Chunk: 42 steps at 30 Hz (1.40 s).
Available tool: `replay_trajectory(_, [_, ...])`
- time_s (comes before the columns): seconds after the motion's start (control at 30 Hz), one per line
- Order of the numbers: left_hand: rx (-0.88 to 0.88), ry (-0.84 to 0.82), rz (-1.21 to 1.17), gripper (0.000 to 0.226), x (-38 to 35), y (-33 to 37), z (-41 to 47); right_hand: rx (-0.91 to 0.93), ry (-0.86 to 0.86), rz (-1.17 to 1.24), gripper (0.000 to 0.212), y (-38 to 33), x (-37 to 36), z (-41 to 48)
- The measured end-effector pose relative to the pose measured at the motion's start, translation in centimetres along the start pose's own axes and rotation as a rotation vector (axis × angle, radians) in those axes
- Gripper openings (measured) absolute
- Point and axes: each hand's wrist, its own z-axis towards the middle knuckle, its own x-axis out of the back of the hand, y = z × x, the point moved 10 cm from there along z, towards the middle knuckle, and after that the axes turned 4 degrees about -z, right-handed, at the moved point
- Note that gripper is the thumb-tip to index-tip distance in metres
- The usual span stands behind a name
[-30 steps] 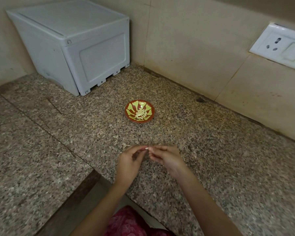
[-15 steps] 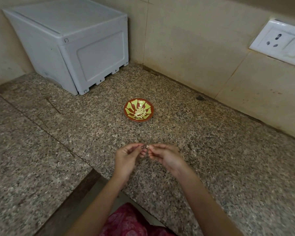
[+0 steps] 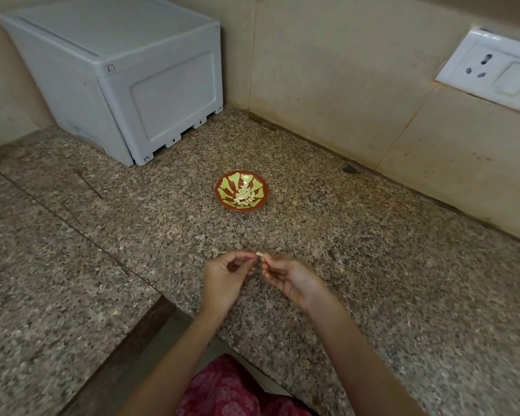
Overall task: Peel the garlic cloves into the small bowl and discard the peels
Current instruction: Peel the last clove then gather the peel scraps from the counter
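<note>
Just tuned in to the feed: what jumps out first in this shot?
The small red and green bowl stands alone mid-counter, with pale peeled garlic cloves heaped in it. Nearer the camera, the left hand and right hand meet fingertip to fingertip on a small pale clove held above the granite counter. A white plastic box fills the far left corner.
</note>
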Motion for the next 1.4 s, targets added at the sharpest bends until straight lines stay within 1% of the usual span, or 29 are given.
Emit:
replay_trajectory(0.17, [-0.091,-0.029,0.108,0.022,-0.4,0.9,0.2,0.070,0.041,-0.174,0.009,-0.8,0.4,0.0])
replay_trajectory(0.27, [-0.096,-0.021,0.147,0.020,-0.4,0.9,0.3,0.141,0.085,-0.312,0.008,-1.4,0.7,-0.1])
replay_trajectory(0.37, [-0.059,-0.042,0.107,0.020,-0.6,0.7,0.5,0.248,0.119,-0.490,0.012,-2.3,0.5,-0.3])
replay_trajectory(0.43, [0.007,-0.068,0.045,0.022,-0.8,0.1,0.7,0.305,0.120,-0.570,0.013,-2.8,0.2,-0.4])
replay_trajectory(0.53, [0.221,-0.048,-0.192,0.018,-0.8,-2.0,0.5,0.348,0.099,-0.591,0.010,-3.1,-0.1,-0.5])
replay_trajectory(0.63, [0.400,-0.020,-0.449,0.016,-1.3,-3.4,0.0,0.326,0.045,-0.490,0.010,-2.9,-0.1,-0.2])
replay_trajectory(0.73, [0.458,0.009,-0.547,0.017,-1.6,-3.6,-0.2,0.256,0.011,-0.328,0.012,-2.1,-0.1,0.3])
replay_trajectory(0.77, [0.455,0.020,-0.530,0.018,-1.6,-3.5,-0.2,0.239,0.034,-0.291,0.012,-1.9,0.1,0.5])
replay_trajectory(0.83, [0.403,0.046,-0.409,0.017,-1.2,-3.2,0.0,0.232,0.117,-0.298,0.011,-1.8,0.4,0.4])
replay_trajectory(0.87, [0.362,0.056,-0.319,0.016,-0.9,-2.9,0.1,0.250,0.175,-0.366,0.011,-2.0,0.6,0.3])
replay_trajectory(0.97, [0.219,0.074,-0.053,0.016,-0.5,-1.5,0.5,0.406,0.351,-0.717,0.011,-3.8,0.6,-0.5])
replay_trajectory(1.0, [0.182,0.082,-0.003,0.017,-0.5,-1.0,0.5,0.445,0.384,-0.750,0.010,-4.2,0.5,-0.7])
replay_trajectory(1.07, [0.146,0.094,0.041,0.019,-0.5,-0.2,0.5,0.467,0.435,-0.732,0.009,-4.2,0.5,-0.9])
replay_trajectory(1.13, [0.149,0.106,0.053,0.022,-0.5,-0.3,0.6,0.432,0.444,-0.688,0.010,-3.7,0.7,-0.7])
replay_trajectory(1.17, [0.169,0.119,0.047,0.023,-0.4,-0.6,0.6,0.391,0.409,-0.630,0.011,-3.3,0.7,-0.4])
replay_trajectory(1.23, [0.241,0.137,0.004,0.019,-0.1,-1.6,0.6,0.304,0.265,-0.483,0.012,-2.2,0.1,0.0])
replay_trajectory(1.27, [0.271,0.134,-0.015,0.017,-0.1,-2.0,0.6,0.300,0.235,-0.497,0.012,-2.3,0.0,0.0])
replay_trajectory(1.3, [0.283,0.122,-0.013,0.016,-0.2,-2.1,0.6,0.309,0.240,-0.544,0.012,-2.5,0.1,0.1])
replay_trajectory(1.4, [0.280,0.108,-0.006,0.021,-0.6,-1.9,0.5,0.368,0.330,-0.651,0.013,-3.5,0.7,0.0])
